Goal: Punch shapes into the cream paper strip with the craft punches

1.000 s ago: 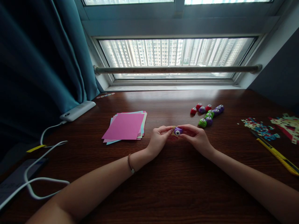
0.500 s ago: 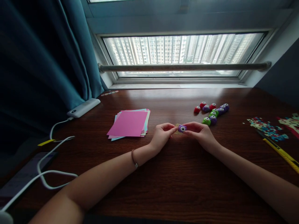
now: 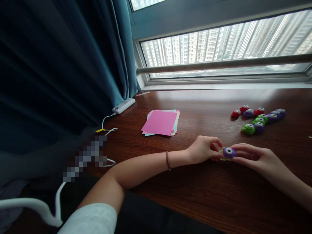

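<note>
A small purple craft paper punch (image 3: 229, 152) with a black star on its white round button is held just over the dark wood table. My left hand (image 3: 202, 150) pinches the pale yellowish, see-through part at its left end. From the other side, the fingers and thumb of my right hand (image 3: 259, 157) grip the purple body. Beyond my right hand stand several more punches: red ones (image 3: 236, 114), green ones (image 3: 248, 129) and purple ones (image 3: 258, 127), grouped close together.
A fanned stack of coloured paper squares (image 3: 159, 122), pink on top, lies left of my hands. Farther left are a white power bank (image 3: 123, 106) and its white cable (image 3: 35, 208), beside a blue curtain (image 3: 102, 48). A window bar (image 3: 207, 66) crosses behind the table.
My view has swung to the left, so everything sits farther right in the picture. Both hands still hold the punch, which now looks closer. Confetti and the yellow tool have left the view.
</note>
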Action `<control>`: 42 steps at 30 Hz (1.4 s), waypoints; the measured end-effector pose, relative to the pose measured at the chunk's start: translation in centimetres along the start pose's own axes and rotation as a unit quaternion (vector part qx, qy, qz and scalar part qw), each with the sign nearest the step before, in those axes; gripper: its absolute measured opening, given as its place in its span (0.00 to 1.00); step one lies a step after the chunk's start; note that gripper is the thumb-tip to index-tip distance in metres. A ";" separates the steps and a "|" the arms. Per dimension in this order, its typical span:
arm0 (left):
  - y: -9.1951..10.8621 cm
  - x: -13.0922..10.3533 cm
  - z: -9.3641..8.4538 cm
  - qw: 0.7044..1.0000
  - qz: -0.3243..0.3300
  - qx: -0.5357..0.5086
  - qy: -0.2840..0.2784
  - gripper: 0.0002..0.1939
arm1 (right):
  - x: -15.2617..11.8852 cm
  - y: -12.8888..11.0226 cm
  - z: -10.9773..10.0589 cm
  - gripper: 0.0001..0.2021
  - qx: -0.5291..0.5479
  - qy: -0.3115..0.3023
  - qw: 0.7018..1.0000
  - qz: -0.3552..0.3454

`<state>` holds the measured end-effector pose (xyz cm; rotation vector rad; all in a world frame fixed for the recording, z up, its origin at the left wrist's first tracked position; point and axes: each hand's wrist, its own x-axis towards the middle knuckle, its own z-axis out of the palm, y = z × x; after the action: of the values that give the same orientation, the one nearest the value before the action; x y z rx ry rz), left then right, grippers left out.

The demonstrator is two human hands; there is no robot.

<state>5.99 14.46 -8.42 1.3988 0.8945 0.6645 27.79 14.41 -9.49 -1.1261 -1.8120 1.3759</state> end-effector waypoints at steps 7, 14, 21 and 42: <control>0.1 -0.6 0.4 0.931 0.145 0.333 0.027 0.14 | -0.8 -0.5 0.5 0.18 -0.219 0.079 0.971 -0.060; 0.5 -2.4 0.1 0.879 0.175 0.438 0.062 0.17 | -0.6 -1.1 0.5 0.14 -0.221 0.068 0.969 -0.091; 0.4 -1.9 -0.4 0.891 0.137 0.429 0.063 0.15 | -0.5 -1.6 0.4 0.14 -0.194 0.066 0.975 -0.087; 0.0 -1.2 -0.3 0.826 0.151 0.542 0.044 0.19 | -0.5 -2.2 0.2 0.11 -0.173 0.042 0.980 -0.083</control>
<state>5.12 13.60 -8.23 2.5890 1.2086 0.4339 27.20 13.63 -7.42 -1.1521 -2.0842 0.9258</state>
